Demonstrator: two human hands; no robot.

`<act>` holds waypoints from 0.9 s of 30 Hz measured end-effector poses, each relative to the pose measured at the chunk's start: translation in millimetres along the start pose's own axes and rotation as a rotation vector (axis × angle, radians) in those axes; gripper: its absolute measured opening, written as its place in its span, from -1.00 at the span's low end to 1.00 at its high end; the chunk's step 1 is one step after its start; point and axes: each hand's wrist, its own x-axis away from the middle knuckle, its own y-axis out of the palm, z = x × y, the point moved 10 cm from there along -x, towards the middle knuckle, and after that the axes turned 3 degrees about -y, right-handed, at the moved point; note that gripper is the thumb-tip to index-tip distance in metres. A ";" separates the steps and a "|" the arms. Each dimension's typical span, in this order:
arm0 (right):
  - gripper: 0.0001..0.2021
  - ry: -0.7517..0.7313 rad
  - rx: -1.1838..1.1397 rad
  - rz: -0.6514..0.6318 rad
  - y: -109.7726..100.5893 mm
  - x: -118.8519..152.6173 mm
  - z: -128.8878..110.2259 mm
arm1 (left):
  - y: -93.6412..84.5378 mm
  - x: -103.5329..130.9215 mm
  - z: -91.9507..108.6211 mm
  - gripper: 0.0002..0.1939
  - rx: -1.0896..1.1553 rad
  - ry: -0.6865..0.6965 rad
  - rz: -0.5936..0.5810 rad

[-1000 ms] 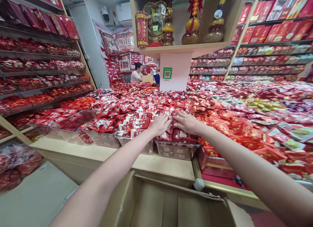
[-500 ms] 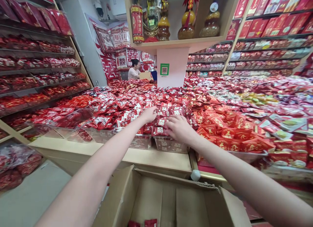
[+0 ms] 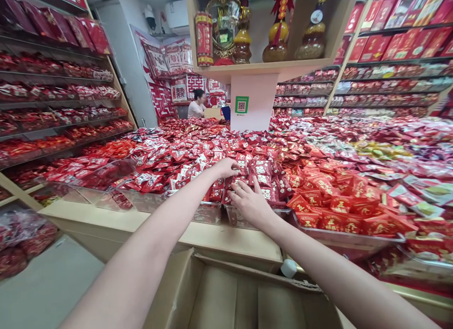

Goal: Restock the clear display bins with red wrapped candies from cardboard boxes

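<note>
Dark red candy packets (image 3: 261, 173) with white characters fill a clear plastic bin (image 3: 238, 217) at the counter's front. My right hand (image 3: 249, 201) lies over the near packets with its fingers spread. Just behind it, my left hand (image 3: 226, 168) reaches onto the packets from the left. Its fingers are bent but apart, touching the pile, and their tips are partly hidden. I see no packet lifted in either hand. Below my arms stands an open cardboard box (image 3: 215, 291); its lower part is cut off by the frame.
Orange-red packets (image 3: 339, 197) fill a bin to the right, and more red packets (image 3: 148, 180) lie left. A white pillar (image 3: 253, 102) holds up a display shelf (image 3: 262, 67) above the counter. A person (image 3: 197, 105) sits at the back. Stocked shelves line both sides.
My right hand has slid left and nearer over the packets, while my left hand has shifted right. The view has tilted slightly, and the packets inside the cardboard box have left the frame.
</note>
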 end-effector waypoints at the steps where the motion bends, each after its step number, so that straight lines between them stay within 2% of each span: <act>1: -0.65 0.000 -0.004 -0.006 -0.1 0.9 0.4 | 0.1 -0.9 1.6 -0.71 0.009 0.010 0.001; 7: -0.64 0.039 -0.015 -0.038 1.1 2.9 7.5 | 3.0 -2.7 13.6 -0.75 0.037 0.035 0.026; 12: -0.59 0.084 -0.018 0.005 -0.3 4.7 9.5 | 8.7 3.3 25.6 -0.73 0.069 0.051 0.079; 20: -0.63 0.209 -0.035 0.111 -3.5 4.7 19.7 | 9.9 18.7 16.7 -0.36 0.182 0.024 0.088; 23: -0.65 0.235 -0.085 0.149 -4.4 3.1 27.2 | 11.9 24.7 19.5 -0.28 0.185 0.067 0.057; 27: -0.53 0.212 -0.153 0.207 -10.1 3.9 30.3 | 18.3 33.3 25.9 -0.25 0.164 0.159 0.018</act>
